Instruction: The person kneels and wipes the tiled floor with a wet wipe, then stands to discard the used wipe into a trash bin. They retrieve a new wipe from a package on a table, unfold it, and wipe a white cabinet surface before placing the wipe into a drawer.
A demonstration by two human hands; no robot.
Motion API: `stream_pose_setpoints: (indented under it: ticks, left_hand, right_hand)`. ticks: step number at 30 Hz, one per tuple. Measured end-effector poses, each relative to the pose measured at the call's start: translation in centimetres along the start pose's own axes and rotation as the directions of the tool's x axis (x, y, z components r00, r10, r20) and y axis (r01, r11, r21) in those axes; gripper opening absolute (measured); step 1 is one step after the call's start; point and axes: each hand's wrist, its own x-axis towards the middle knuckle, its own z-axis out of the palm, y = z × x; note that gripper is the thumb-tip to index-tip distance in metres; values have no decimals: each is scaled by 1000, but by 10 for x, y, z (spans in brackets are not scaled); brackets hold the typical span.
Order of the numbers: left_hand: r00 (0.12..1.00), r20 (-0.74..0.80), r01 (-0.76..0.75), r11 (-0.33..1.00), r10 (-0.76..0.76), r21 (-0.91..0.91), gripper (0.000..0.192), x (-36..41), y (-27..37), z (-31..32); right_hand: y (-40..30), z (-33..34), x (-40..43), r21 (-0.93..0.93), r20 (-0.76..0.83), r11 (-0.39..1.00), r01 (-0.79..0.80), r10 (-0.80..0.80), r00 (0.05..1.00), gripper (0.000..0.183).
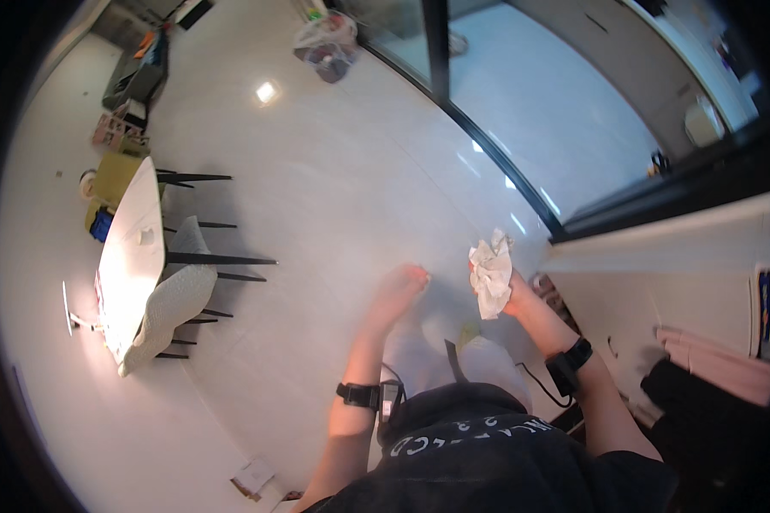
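My right hand (512, 292) is closed round a crumpled bundle of white paper tissue (491, 276), held out over the pale tiled floor (333, 192). Part of the fingers is hidden behind the paper. To its left, my left hand (412, 282) has its fingers curled together; a small pale spot shows at the fingertips, and the hand is a little blurred, so whether it holds something cannot be made out. Both forearms bear black straps with small devices. Below the hands my white-clad legs (417, 359) show.
A white-topped table (135, 256) with a cup (145, 236) and padded chairs (179, 295) stands at left. A dark-framed glass door (487, 141) crosses the upper right. Beyond the hands lies a plastic bag (326, 48). A white cabinet (693, 308) stands right, a small box (253, 477) lower left.
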Motion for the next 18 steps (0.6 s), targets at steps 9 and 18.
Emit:
stream_pose_setpoints:
  ticks: [9,18]
  left_hand:
    - [977,-202,-84,994,68,-72,10,77,97,-192]
    - [966,-243,-126,982,90,-138,9,216,234,-364]
  right_hand:
    - [-40,167,221,-55,179,998,13,-3,984,24]
    - [-91,297,396,-62,152,984,166,-155,976,23]
